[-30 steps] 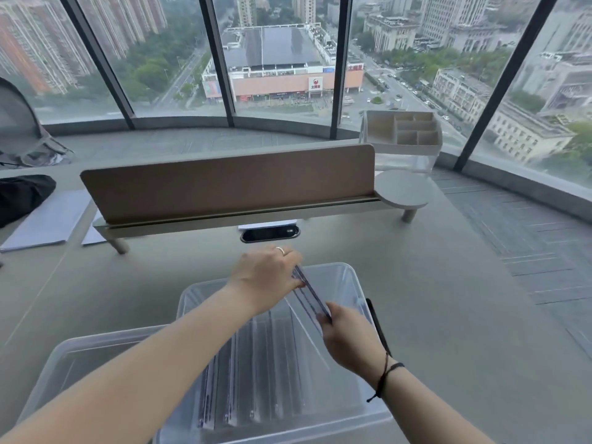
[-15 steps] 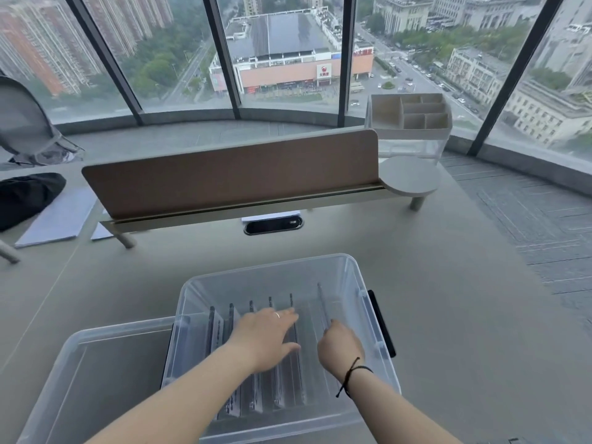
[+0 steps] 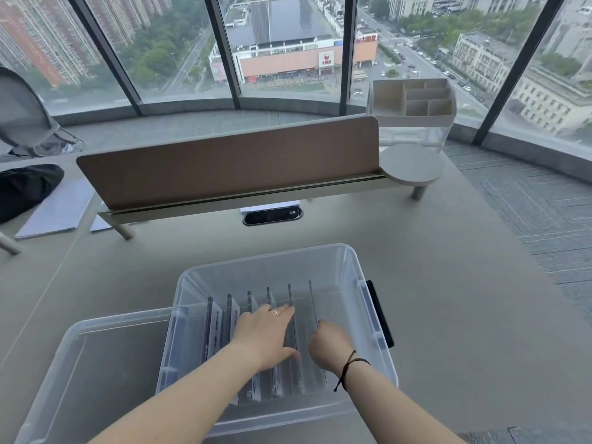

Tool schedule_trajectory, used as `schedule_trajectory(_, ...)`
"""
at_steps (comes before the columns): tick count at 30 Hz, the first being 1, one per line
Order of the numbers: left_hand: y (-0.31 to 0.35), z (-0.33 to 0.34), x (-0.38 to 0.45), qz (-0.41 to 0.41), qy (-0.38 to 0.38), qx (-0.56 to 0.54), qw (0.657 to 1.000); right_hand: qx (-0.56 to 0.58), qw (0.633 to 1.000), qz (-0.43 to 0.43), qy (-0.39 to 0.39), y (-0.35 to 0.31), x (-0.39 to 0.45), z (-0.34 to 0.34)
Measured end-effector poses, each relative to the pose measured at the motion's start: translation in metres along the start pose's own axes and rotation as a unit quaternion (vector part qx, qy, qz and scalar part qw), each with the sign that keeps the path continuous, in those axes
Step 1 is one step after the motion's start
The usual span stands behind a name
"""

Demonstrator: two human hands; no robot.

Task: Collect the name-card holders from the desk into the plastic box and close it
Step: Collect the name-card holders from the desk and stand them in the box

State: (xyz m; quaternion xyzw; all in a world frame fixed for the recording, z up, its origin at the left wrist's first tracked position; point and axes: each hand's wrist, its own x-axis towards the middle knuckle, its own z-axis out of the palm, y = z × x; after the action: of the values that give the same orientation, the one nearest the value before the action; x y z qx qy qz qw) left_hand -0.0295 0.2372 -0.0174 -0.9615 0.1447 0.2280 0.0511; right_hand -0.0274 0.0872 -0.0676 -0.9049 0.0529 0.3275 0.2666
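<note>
A clear plastic box (image 3: 355, 261) stands on the grey desk in front of me. Several clear name-card holders (image 3: 217, 325) stand on edge in a row inside it. My left hand (image 3: 266, 334) lies flat on the middle holders with straight fingers. My right hand (image 3: 330, 346) is inside the box with its fingers curled down around the rightmost holder (image 3: 312, 299). The box's clear lid (image 3: 105, 363) lies on the desk against the box's left side. A black latch (image 3: 379, 312) sits on the box's right wall.
A brown divider panel (image 3: 230, 161) on a low shelf spans the desk behind the box, ending in a round platform (image 3: 413, 163). A cable port (image 3: 272, 216), papers (image 3: 57, 209) and a black bag (image 3: 25, 187) lie farther back. A white organiser (image 3: 413, 97) stands by the window.
Both hands lowered a holder from above the box into the right end of the row. The left hand then let go and flattened onto the holders.
</note>
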Motion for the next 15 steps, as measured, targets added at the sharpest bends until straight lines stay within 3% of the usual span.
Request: schedule_trajectory(15, 0.0044, 0.0021, 0.0012, -0.021, -0.006, -0.026, 0.999, -0.045, 0.997, -0.053, 0.015, 0.0029, 0.0008, 0.0047)
